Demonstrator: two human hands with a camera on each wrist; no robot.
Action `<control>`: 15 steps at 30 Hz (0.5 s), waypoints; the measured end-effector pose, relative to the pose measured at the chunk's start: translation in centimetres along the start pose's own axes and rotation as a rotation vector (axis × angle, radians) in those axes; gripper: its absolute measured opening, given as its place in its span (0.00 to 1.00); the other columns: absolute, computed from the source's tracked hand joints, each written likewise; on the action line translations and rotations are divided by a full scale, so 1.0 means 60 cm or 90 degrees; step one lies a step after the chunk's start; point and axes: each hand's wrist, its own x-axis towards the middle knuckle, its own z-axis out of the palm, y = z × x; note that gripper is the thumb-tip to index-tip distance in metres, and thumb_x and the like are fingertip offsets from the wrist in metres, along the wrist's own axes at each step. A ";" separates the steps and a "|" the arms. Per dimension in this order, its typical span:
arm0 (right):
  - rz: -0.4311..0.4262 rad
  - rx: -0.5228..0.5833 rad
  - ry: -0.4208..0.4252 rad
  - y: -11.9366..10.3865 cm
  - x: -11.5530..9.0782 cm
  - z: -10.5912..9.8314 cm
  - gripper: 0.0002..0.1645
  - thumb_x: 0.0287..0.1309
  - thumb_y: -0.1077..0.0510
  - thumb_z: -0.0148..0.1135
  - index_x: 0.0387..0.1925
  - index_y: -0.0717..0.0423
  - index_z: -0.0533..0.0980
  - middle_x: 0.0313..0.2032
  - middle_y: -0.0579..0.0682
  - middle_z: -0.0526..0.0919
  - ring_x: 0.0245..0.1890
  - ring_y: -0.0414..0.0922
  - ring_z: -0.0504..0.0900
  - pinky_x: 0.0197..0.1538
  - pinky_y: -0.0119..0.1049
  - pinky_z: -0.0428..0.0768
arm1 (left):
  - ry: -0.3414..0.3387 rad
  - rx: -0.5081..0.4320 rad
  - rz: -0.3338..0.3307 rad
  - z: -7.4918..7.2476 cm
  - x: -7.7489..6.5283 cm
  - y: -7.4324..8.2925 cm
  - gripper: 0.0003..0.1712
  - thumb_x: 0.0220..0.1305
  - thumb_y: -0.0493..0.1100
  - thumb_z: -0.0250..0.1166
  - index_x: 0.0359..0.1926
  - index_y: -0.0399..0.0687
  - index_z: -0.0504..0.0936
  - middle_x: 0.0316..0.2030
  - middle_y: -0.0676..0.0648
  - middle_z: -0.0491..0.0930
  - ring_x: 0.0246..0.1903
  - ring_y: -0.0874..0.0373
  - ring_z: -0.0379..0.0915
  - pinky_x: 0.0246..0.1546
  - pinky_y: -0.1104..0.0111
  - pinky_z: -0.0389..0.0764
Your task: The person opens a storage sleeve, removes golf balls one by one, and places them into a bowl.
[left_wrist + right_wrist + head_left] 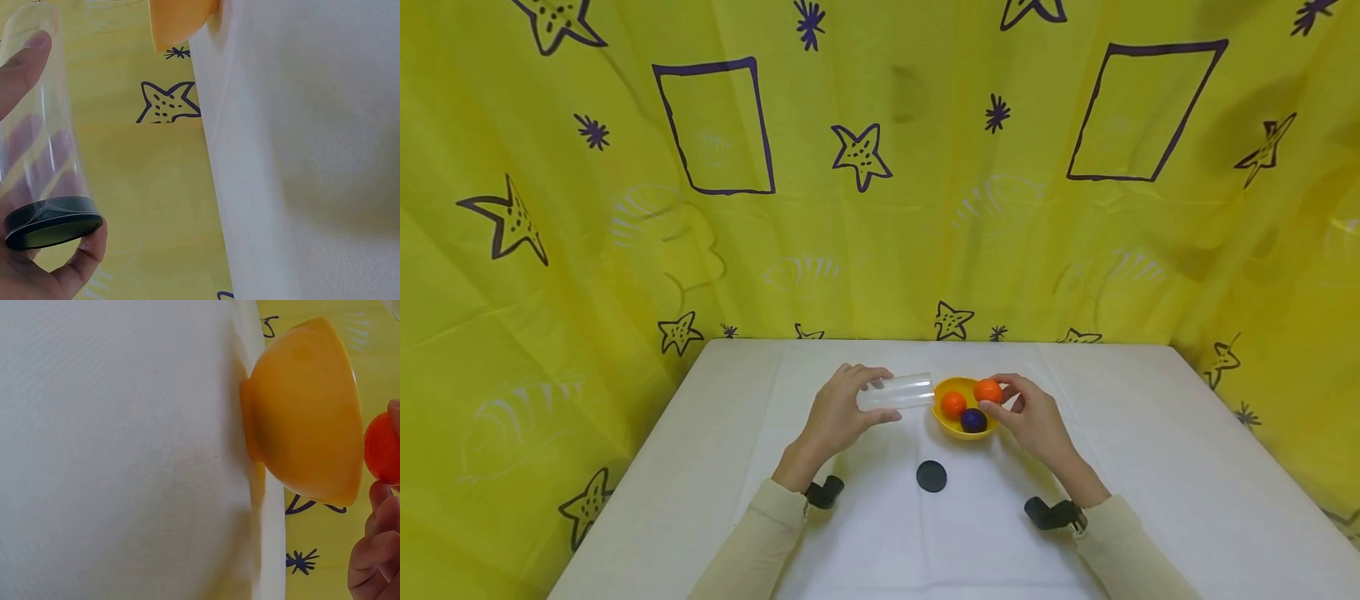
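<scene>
My left hand (835, 410) grips a clear plastic tube (910, 390), which lies nearly sideways with its far end at the left rim of a yellow bowl (946, 426). A black cap (53, 222) covers the tube's end near my palm in the left wrist view. The tube looks empty. Between thumb and fingers, my right hand (1036, 419) pinches an orange ball (988, 392) at the bowl's right rim. A second orange ball (953, 405) and a dark purple ball (973, 420) sit in the bowl.
A round black lid (932, 476) lies flat on the white-covered table (992, 558), nearer to me than the bowl. Yellow curtains (910, 242) with drawn stars hang behind the table and at both sides.
</scene>
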 end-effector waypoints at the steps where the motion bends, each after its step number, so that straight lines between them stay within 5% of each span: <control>1: 0.000 -0.001 0.000 0.001 0.000 0.001 0.31 0.63 0.45 0.71 0.63 0.52 0.75 0.44 0.56 0.79 0.33 0.47 0.71 0.30 0.28 0.72 | -0.001 -0.001 -0.001 0.000 0.000 0.000 0.31 0.48 0.54 0.82 0.55 0.56 0.84 0.45 0.51 0.85 0.44 0.55 0.73 0.39 0.67 0.76; 15: 0.019 -0.007 -0.011 0.011 0.003 0.009 0.30 0.64 0.49 0.71 0.64 0.54 0.75 0.45 0.58 0.78 0.35 0.47 0.71 0.31 0.29 0.72 | -0.031 -0.021 -0.020 0.004 -0.001 0.002 0.33 0.51 0.53 0.81 0.58 0.53 0.82 0.47 0.49 0.84 0.47 0.51 0.77 0.44 0.63 0.79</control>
